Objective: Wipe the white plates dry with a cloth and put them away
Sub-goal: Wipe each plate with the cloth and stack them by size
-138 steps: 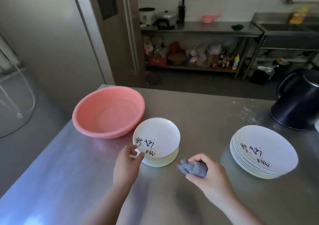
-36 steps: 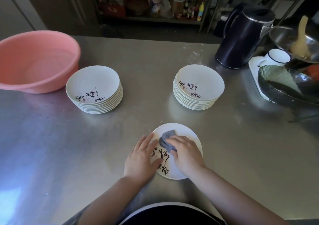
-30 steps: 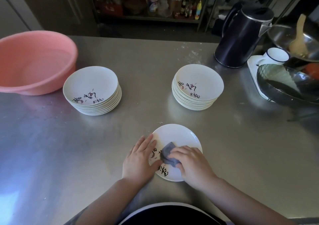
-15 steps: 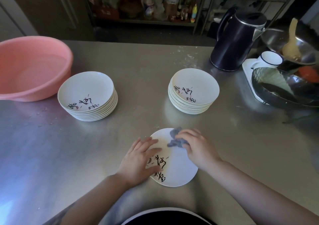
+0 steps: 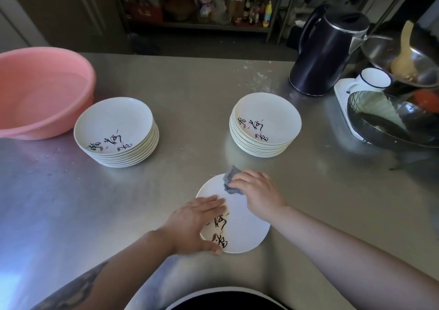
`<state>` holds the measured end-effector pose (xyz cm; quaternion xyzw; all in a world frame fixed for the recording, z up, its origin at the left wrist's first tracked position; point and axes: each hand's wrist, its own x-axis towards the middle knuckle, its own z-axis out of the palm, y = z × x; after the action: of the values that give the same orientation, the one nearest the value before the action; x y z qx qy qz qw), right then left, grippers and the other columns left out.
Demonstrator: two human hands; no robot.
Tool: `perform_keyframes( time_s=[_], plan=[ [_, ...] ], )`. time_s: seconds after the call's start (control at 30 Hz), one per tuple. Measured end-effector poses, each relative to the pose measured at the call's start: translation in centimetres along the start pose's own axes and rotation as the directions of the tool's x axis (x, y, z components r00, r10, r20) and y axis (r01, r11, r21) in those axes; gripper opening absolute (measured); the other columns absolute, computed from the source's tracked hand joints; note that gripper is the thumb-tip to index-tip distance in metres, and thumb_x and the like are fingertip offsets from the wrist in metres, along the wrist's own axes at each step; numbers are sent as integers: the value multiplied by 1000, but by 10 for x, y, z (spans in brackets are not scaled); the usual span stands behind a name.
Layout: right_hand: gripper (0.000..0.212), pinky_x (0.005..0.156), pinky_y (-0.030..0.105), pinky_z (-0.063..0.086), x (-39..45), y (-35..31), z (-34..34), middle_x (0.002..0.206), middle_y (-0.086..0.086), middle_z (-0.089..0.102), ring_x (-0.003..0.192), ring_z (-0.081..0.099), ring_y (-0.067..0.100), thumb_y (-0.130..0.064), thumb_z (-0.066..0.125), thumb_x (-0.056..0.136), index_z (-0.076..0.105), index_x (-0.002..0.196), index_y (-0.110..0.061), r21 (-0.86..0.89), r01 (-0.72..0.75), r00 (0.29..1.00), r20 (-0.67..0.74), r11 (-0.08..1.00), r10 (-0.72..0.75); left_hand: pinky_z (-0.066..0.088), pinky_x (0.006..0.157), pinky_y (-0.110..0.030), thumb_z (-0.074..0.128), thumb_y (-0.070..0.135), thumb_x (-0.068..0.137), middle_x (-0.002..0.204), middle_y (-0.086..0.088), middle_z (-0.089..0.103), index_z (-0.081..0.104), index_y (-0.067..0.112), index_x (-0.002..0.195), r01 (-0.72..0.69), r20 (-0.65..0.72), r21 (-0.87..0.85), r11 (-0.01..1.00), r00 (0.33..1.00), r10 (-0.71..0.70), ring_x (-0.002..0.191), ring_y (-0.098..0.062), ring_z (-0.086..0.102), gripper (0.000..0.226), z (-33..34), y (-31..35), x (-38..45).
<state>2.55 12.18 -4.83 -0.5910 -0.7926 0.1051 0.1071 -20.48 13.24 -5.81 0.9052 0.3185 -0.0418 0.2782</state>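
Step in hand: wiping a single white plate dry, flat on the steel table at the near edge, between and in front of the two stacks.
Right hand: fingers curled over a bunched grey cloth, pressing it onto the plate's far rim; grip clamped on the cloth.
Left hand: laid flat, fingers straight and together, pressing the plate's left side to steady it; thumb at the near rim; nothing clasped.
Left stack: same painted plates, just beside the pink basin; a few water drops on the table near it, so judged the wet pile.
Right stack: same plates, near the dark kettle; judged the dried pile.
Progress: early to middle by the look of it; many plates left in the left stack.
Next move calls for: finishing the sweep round the rim, then freeing the flat left hand to pick up the plate by its edge and setting it squarely on the right stack, clear of the kettle.
Uncertain: whether the underside is wiped.
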Motion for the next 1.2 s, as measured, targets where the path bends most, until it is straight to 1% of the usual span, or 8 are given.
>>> perform_keyframes(
  time_s=[0.13,0.27,0.53,0.63,0.8,0.87,1.0,1.2],
  plan=[
    [57,68,31,53,-24,15,1,102,-11,65,103,55,18,18,55,58,71,99,-18,42,-128,992,-6,991,128,-11,116,-15,49,89,63,155,25,2,25,33,154,85,-115,-41,996,989,-89,146,4,0,110,13,6,-2],
    [58,82,28,48,-31,14,2,116,-13,60,119,40,10,17,43,71,67,111,-16,106,-197,980,60,975,192,14,115,-22,45,88,62,153,12,35,51,27,142,168,-150,-22,986,974,-169,140,-12,42,101,21,24,-4],
    [61,84,27,41,8,25,-4,113,-4,63,117,47,15,23,39,64,71,103,-13,208,-33,980,201,977,-10,-14,116,-22,68,76,64,158,19,-1,20,31,156,-24,79,94,995,997,17,147,-1,-3,113,-21,-4,6],
    [60,86,40,48,14,24,-1,109,-4,63,113,49,15,23,39,61,70,99,-14,235,5,982,183,972,-49,-17,114,-19,51,89,55,160,17,-5,14,31,157,-25,100,118,993,995,13,147,1,-9,123,-18,-7,10],
    [56,84,38,52,-4,29,8,113,-12,61,118,48,10,20,46,70,70,102,-20,234,-46,995,91,971,25,-22,112,-16,34,90,58,157,16,-11,10,27,157,-7,52,123,992,999,1,145,-2,-17,120,-6,-5,6],
    [55,80,36,53,-20,30,11,113,-15,60,118,48,7,17,47,69,69,101,-22,250,-116,993,48,961,108,-19,113,-16,27,93,62,158,11,-3,18,22,156,7,-11,118,993,1000,-6,149,-12,-8,119,-1,-1,6],
    [53,75,27,52,-54,20,11,114,-17,60,115,48,2,12,49,68,70,100,-25,246,-200,978,-14,948,210,13,115,-26,25,94,72,149,-2,47,53,17,141,122,-11,54,991,993,-121,137,-19,46,107,16,12,3],
    [56,86,33,49,-38,31,5,108,-11,64,112,51,9,22,45,66,71,96,-17,269,-103,992,103,957,78,13,121,-24,52,90,56,155,4,38,44,22,147,146,-93,-66,987,984,-151,142,-15,37,114,18,19,-5]
  ],
)
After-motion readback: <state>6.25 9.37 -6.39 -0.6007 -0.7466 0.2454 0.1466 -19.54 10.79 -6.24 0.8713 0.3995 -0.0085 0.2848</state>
